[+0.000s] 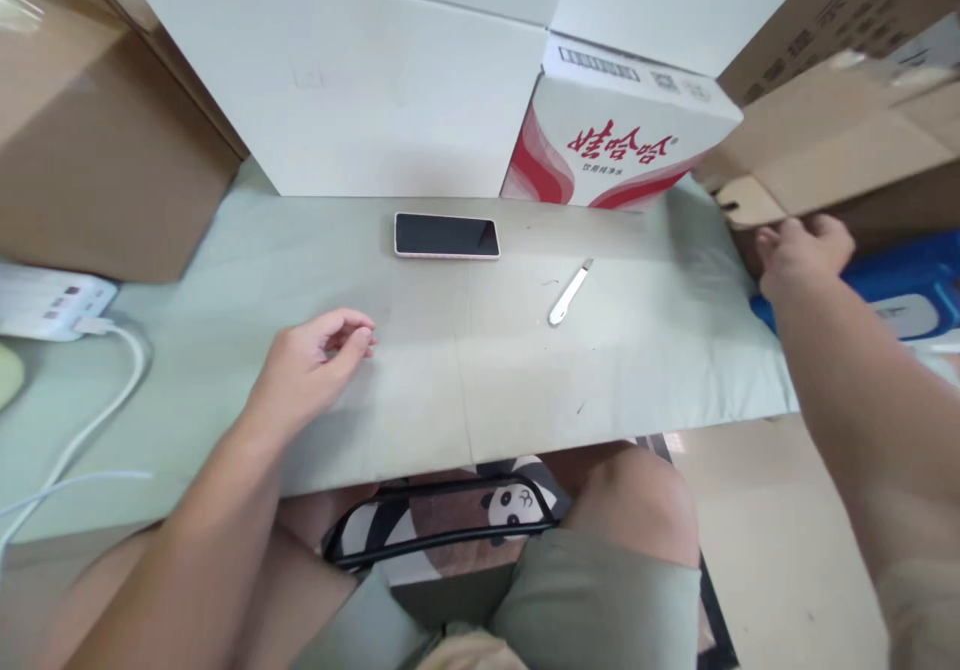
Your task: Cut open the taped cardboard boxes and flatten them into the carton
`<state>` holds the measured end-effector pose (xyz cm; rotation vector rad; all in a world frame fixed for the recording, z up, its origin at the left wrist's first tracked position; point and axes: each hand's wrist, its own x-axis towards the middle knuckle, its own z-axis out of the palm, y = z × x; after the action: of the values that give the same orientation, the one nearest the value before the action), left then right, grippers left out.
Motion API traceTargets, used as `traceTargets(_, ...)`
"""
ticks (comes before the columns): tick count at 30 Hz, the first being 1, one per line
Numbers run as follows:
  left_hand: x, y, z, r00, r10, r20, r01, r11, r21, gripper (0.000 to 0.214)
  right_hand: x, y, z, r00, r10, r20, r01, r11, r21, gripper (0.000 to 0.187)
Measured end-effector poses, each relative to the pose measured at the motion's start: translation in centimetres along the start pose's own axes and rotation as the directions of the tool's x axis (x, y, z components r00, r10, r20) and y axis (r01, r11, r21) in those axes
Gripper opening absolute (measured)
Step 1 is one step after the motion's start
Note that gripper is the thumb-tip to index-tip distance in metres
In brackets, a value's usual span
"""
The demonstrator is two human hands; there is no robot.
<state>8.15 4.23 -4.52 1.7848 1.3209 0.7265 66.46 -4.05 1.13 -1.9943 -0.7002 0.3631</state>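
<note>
My left hand (311, 365) rests on the pale green table (465, 370), fingers loosely curled, with nothing in it. My right hand (802, 250) reaches to the right edge of the table, its fingers curled against the flap of a brown cardboard box (825, 150); what it grips, if anything, is hidden. A black smartphone (447, 235) lies face up near the back of the table. A small white utility knife (570, 292) lies to the right of the phone, between my hands.
A large white box (337, 70) and a red-and-white printed carton (615, 140) stand at the back. Another brown box (90, 140) is at left, beside a white power strip (52, 302) with cable. Blue packaging (900, 285) lies at right.
</note>
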Motion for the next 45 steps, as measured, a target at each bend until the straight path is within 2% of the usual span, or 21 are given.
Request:
traceTargets(3,0.2,-0.1,0.0,1.0,0.006,0.006,-0.007,1.0,0.023,0.025,1.5,-0.4,4.3,0.991,0.105,-0.083,-0.102,0.994,0.045,0.014)
traceTargets(6,0.4,0.1,-0.1,1.0,0.018,0.008,-0.018,1.0,0.015,0.024,-0.7,0.2,7.5,0.983,0.181,-0.032,-0.179,0.982,0.052,0.007)
traceTargets(8,0.3,0.2,-0.3,1.0,0.017,0.012,-0.017,1.0,-0.01,0.021,-2.9,0.5,8.4,0.979,0.204,0.008,-0.204,0.978,0.042,0.006)
traceTargets(11,-0.1,0.2,-0.7,1.0,0.014,0.002,-0.014,0.998,-0.063,0.013,-5.9,-0.1,8.7,0.976,0.212,0.056,-0.213,0.977,0.006,0.007)
traceTargets(14,-0.7,0.3,-1.3,0.998,0.042,-0.037,-0.045,0.993,-0.113,0.008,-8.3,-2.4,9.2,0.975,0.185,0.125,-0.181,0.982,-0.047,0.005)
traceTargets(16,-1.2,0.5,-2.0,0.994,0.074,-0.076,-0.085,0.984,-0.156,0.008,-10.0,-4.7,10.4,0.973,0.136,0.188,-0.124,0.989,-0.076,0.004)
traceTargets(18,-1.7,0.7,-2.8,0.987,0.105,-0.119,-0.129,0.968,-0.216,0.008,-12.2,-7.3,12.6,0.962,0.061,0.267,-0.04,0.995,-0.086,0.005)
traceTargets(20,-2.1,0.8,-3.8,0.978,0.126,-0.164,-0.169,0.945,-0.279,0.008,-14.7,-10.0,15.6,0.927,-0.041,0.373,0.077,0.994,-0.081,0.007)
traceTargets(23,-2.8,0.6,-5.6,0.96,0.151,-0.234,-0.225,0.917,-0.33,0.01,-19.0,-14.1,21.1,0.822,-0.191,0.536,0.25,0.967,-0.039,0.014)
traceTargets(25,-3.2,0.3,-6.8,0.947,0.156,-0.282,-0.253,0.901,-0.353,0.014,-22.1,-16.8,25.0,0.722,-0.288,0.63,0.381,0.924,-0.015,0.016)
traceTargets(26,-3.3,0.1,-7.4,0.939,0.15,-0.31,-0.263,0.894,-0.363,0.015,-23.6,-18.1,26.9,0.653,-0.346,0.674,0.467,0.884,0.002,0.017)
traceTargets(28,-3.6,-0.3,-8.3,0.919,0.125,-0.374,-0.277,0.88,-0.387,0.014,-26.7,-20.7,30.8,0.472,-0.488,0.734,0.632,0.768,0.103,0.021)
traceTargets(30,-3.8,-0.6,-9.1,0.89,0.09,-0.447,-0.297,0.858,-0.418,0.01,-29.5,-23.2,34.6,0.302,-0.6,0.741,0.714,0.657,0.241,0.026)
traceTargets(31,-3.8,-0.7,-9.4,0.874,0.07,-0.481,-0.307,0.847,-0.434,0.009,-30.8,-24.3,36.4,0.238,-0.631,0.738,0.729,0.618,0.294,0.028)
traceTargets(33,-3.7,-0.9,-9.9,0.842,0.033,-0.539,-0.325,0.829,-0.456,0.01,-32.9,-26.3,39.7,0.173,-0.673,0.719,0.737,0.573,0.358,0.03)
traceTargets(35,-3.7,-0.9,-10.1,0.817,0.0,-0.576,-0.324,0.827,-0.46,0.012,-34.6,-27.8,42.2,0.153,-0.675,0.722,0.728,0.571,0.379,0.031)
traceTargets(37,-3.8,-0.9,-10.3,0.8,-0.021,-0.6,-0.32,0.83,-0.456,0.012,-35.6,-28.6,43.6,0.132,-0.655,0.744,0.716,0.583,0.386,0.033)
traceTargets(40,-4.2,-0.8,-10.3,0.772,-0.028,-0.635,-0.326,0.84,-0.434,0.01,-35.9,-28.3,43.5,0.125,-0.644,0.755,0.703,0.594,0.391,0.034)
traceTargets(42,-4.4,-0.7,-10.3,0.733,-0.012,-0.68,-0.357,0.844,-0.399,0.01,-35.5,-27.1,42.1,0.181,-0.65,0.738,0.672,0.629,0.39,0.035)
traceTargets(45,-4.4,-0.7,-10.2,0.628,0.032,-0.778,-0.437,0.841,-0.318,0.011,-33.9,-24.4,38.1,0.331,-0.666,0.668,0.561,0.708,0.429,0.032)
